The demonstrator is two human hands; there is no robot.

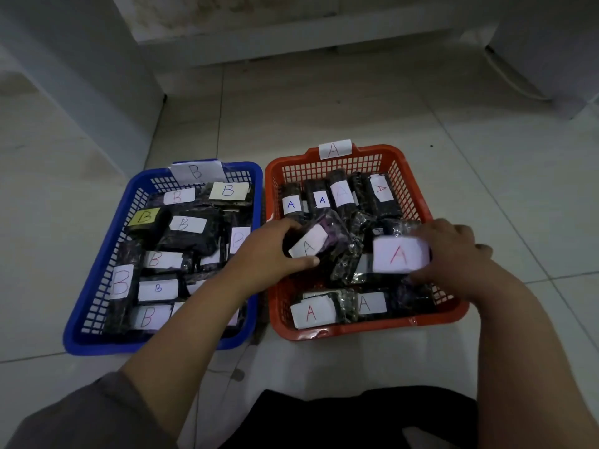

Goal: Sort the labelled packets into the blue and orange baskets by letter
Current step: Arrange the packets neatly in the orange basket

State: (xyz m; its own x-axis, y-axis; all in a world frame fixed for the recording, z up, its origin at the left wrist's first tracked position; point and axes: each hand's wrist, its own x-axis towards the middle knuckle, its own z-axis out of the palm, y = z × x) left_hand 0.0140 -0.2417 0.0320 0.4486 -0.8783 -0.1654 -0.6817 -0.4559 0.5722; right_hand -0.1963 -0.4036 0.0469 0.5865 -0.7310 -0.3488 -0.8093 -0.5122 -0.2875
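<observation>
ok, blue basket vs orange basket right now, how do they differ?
The blue basket has a B tag on its far rim and holds B-labelled packets; the orange basket has an A tag and holds A packets. Both hands work over the orange one, left hand and right hand each gripping an A packet; no hand is in the blue one. Both are slotted plastic, side by side on the floor.

Pale tiled floor (356,102) with thin grout lines. Directly on it, side by side and nearly touching: blue basket (73,332) on the left, tagged B at its far rim; orange basket (382,327) on the right, tagged A. Both packed with dark labelled packets. White furniture bases beyond.
</observation>
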